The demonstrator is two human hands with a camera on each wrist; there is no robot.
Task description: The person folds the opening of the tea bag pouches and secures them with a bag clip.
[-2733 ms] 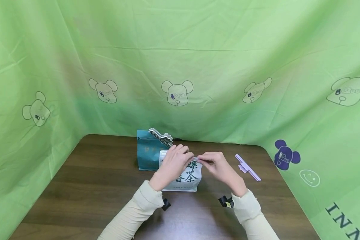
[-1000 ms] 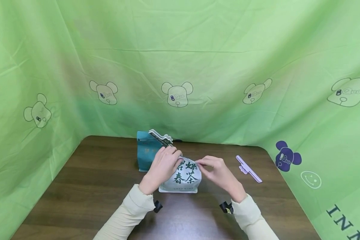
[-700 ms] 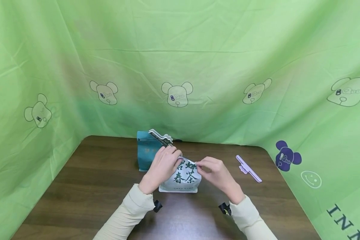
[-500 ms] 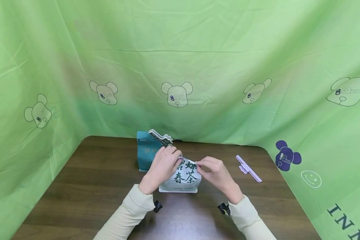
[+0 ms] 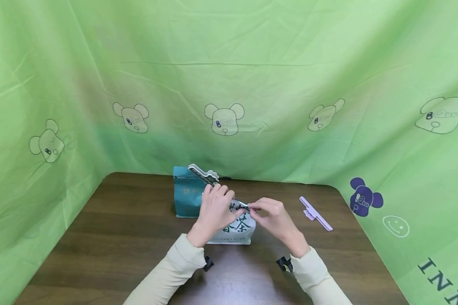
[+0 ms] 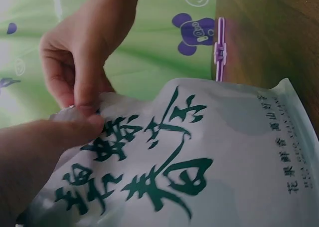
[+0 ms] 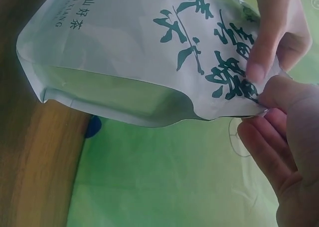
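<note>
White, softly shining film makes up the flat-bottomed pouch printed with large green brush characters (image 5: 242, 224), which stands upright on the brown wood-grain table (image 5: 118, 241), just below the centre of the head view. Half a second ago the person's left hand (image 5: 215, 209) lay farther left and the upper-left character showed more fully; now the hand sits farther right along the top, its thumb stretched across the front and hiding part of the print. The right hand (image 5: 275, 218) stays at the upper right corner.

Both hands are closed on the pouch: the left grips its upper edge between thumb and fingers, the right pinches the corner between thumb and forefinger. The film creases near the top, and the right wrist view shows a folded side panel widening towards the base.

Behind and left stands a teal matte pouch (image 5: 185, 199), partly covered by the left hand; a slanting black-and-white clip with a scalloped edge (image 5: 204, 174) crosses its upper right corner. A slim lilac plastic clip (image 5: 316, 214) lies diagonally at right, well apart from the hands. Wrinkled green cloth printed with bear heads (image 5: 275, 80) hangs behind.
</note>
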